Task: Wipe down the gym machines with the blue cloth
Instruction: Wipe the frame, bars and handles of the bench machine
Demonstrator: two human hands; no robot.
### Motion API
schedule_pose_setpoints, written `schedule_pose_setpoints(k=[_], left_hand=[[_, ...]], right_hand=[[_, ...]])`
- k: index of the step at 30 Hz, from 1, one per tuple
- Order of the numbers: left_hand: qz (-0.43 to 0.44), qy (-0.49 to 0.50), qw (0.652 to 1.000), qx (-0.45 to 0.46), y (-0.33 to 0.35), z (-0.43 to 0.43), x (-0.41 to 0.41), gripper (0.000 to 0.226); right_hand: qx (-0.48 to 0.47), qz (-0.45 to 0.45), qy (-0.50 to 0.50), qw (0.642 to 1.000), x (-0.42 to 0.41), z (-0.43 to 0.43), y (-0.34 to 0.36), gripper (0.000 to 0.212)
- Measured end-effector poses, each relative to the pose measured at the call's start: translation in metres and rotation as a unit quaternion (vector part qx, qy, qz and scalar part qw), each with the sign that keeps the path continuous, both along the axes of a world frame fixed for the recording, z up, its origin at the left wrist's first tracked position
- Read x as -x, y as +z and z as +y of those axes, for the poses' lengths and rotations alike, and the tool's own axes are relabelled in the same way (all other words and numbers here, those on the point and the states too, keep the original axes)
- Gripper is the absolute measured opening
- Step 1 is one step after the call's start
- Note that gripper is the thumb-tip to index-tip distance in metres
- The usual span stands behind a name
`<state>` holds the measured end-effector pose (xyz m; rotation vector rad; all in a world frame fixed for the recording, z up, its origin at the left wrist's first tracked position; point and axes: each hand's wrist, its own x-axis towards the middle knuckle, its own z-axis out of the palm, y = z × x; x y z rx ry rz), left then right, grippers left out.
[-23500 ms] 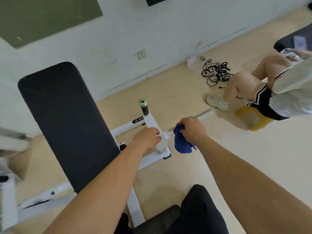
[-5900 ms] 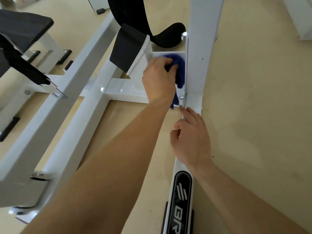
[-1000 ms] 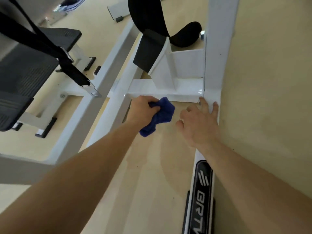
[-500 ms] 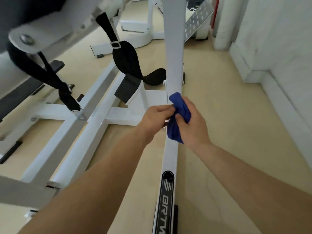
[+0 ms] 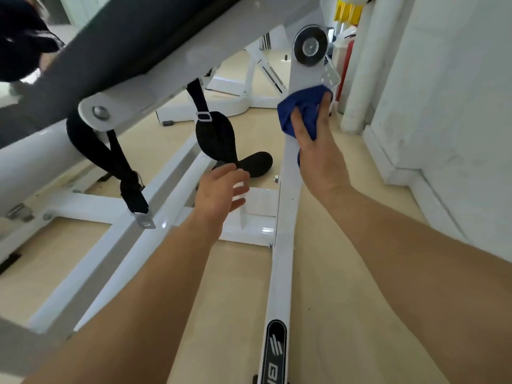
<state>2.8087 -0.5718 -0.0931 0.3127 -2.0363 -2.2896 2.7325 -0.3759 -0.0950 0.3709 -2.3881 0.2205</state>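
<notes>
Pressing the blue cloth [image 5: 300,112] against the white upright [image 5: 303,76] — right hand [image 5: 318,151] grasping it, left hand [image 5: 219,189] released.

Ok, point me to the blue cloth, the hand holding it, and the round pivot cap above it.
blue cloth [image 5: 297,106], head view, bunched upper fold against the white post.
right hand [image 5: 318,159], head view, back of the hand.
round pivot cap [image 5: 310,47], head view, its centre.

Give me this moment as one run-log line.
step: wiping upright post | right hand: pressing blue cloth on post | left hand: open, free, nothing held | straps: hanging, untouched
</notes>
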Motion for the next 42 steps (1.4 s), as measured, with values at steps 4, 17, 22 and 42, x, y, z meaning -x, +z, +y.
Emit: schedule_pose_setpoints(k=[4,17,22,42], left_hand=[[-0.021,0.018,0.994,0.102,-0.023,0.004,-0.003,0.043],[-0.027,-0.010,0.928,0.372,-0.057,-0.004,-0.007,0.033],[-0.015,-0.049,0.914,0.402,-0.060,-0.005,-0.016,0.036],[-0.028,-0.074,0.913,0.400,-0.062,-0.019,-0.017,0.035]], right_hand=[[-0.084,-0.112,-0.015,0.990,-0.021,0.008,-0.025,0.094],[-0.043,0.008,0.015,0.999,-0.013,0.005,-0.029,0.071],[-0.077,-0.034,0.002,0.996,-0.015,0.017,-0.042,0.083],[-0.540,0.143,0.125,0.820,0.032,0.027,0.068,0.051]])
